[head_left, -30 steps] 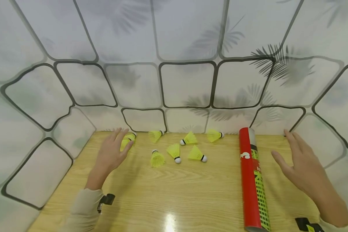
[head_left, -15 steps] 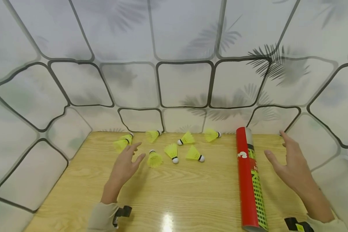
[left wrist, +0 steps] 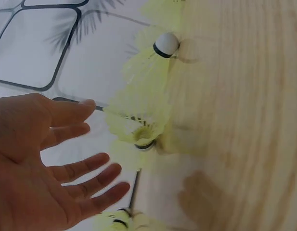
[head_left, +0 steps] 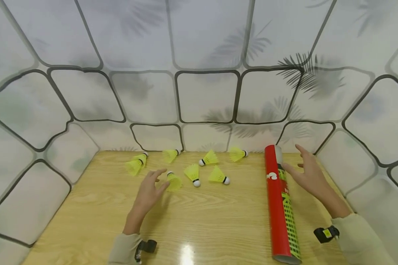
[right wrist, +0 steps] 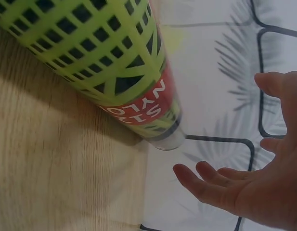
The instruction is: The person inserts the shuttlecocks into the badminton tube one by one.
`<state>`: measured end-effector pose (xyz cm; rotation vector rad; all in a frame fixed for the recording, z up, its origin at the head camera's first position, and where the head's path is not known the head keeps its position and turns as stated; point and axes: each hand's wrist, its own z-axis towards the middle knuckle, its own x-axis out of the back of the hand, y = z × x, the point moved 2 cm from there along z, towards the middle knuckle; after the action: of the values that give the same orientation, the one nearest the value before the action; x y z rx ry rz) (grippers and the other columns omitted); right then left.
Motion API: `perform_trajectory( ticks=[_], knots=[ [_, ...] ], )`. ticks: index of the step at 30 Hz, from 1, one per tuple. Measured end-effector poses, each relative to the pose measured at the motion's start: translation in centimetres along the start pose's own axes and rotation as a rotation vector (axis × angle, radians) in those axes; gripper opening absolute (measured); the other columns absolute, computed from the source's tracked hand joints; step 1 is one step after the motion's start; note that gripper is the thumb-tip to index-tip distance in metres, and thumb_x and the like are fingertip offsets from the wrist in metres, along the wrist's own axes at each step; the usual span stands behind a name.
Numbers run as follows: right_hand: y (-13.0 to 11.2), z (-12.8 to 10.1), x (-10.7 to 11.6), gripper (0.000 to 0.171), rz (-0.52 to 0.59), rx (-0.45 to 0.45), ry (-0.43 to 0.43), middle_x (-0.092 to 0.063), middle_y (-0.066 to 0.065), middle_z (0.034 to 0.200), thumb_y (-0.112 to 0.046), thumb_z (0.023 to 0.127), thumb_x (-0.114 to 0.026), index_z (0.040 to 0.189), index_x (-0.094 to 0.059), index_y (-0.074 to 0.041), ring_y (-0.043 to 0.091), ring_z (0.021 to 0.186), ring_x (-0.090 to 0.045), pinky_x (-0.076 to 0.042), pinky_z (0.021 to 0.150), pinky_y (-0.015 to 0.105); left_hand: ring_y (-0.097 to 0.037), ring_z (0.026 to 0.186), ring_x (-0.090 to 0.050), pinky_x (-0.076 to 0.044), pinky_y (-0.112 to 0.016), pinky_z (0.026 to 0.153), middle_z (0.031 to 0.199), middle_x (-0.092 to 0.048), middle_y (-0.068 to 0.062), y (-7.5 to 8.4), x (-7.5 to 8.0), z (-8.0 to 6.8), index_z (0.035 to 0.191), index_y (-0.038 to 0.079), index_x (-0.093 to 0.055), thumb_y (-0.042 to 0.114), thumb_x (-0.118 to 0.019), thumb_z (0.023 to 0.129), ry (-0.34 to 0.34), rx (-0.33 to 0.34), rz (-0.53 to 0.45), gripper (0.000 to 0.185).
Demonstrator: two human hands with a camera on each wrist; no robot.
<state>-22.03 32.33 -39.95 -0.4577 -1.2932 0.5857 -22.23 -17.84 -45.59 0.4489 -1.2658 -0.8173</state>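
Observation:
Several yellow shuttlecocks with white tips lie loose at the back of the wooden table. My left hand (head_left: 150,193), fingers relaxed and holding nothing, hovers beside the nearest shuttlecock (head_left: 174,182) and partly covers its skirt. In the left wrist view the palm (left wrist: 28,168) faces shuttlecocks, one of them with its open skirt (left wrist: 138,118) toward the camera. A red and green shuttlecock tube (head_left: 278,206) lies lengthwise at the right. My right hand (head_left: 310,176) is spread just right of the tube's far end, apart from it in the right wrist view, where the tube's printed side (right wrist: 109,62) shows.
Two shuttlecocks (head_left: 136,164) overlap at the back left. Others, such as one shuttlecock (head_left: 192,175) in the middle and another (head_left: 238,154) near the wall, lie scattered. Patterned cloth walls (head_left: 205,95) enclose the table (head_left: 192,221) at the back and sides.
My left hand has moved right, from the back-left pair to the nearest single shuttlecock. My right hand has come left, closer to the tube. The view has shifted slightly; shuttlecocks and tube stay put.

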Motion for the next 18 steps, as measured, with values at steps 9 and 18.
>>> perform_trajectory(
  ticks=[9, 18],
  knots=[
    [0.6, 4.0, -2.6, 0.095, -0.018, -0.069, -0.175, -0.024, 0.042, 0.156, -0.046, 0.101, -0.062, 0.161, -0.008, 0.003, 0.061, 0.134, -0.037, -0.038, 0.103, 0.075, -0.054, 0.113, -0.060, -0.060, -0.056, 0.083, 0.132, -0.053, -0.032, -1.6, -1.1, 0.0, 0.134, 0.000, -0.063, -0.003, -0.076, 0.090, 0.039, 0.027, -0.127, 0.046],
    [2.1, 5.4, -4.3, 0.099, -0.009, -0.206, -0.258, -0.042, 0.041, 0.137, -0.043, 0.098, -0.066, 0.162, -0.003, -0.001, 0.048, 0.103, -0.056, -0.059, 0.060, 0.041, -0.047, 0.093, -0.071, -0.063, -0.049, 0.075, 0.114, -0.062, -0.029, -1.3, -1.9, 0.1, 0.120, -0.005, -0.069, -0.010, -0.077, 0.085, 0.118, -0.018, -0.112, 0.035]
  ],
)
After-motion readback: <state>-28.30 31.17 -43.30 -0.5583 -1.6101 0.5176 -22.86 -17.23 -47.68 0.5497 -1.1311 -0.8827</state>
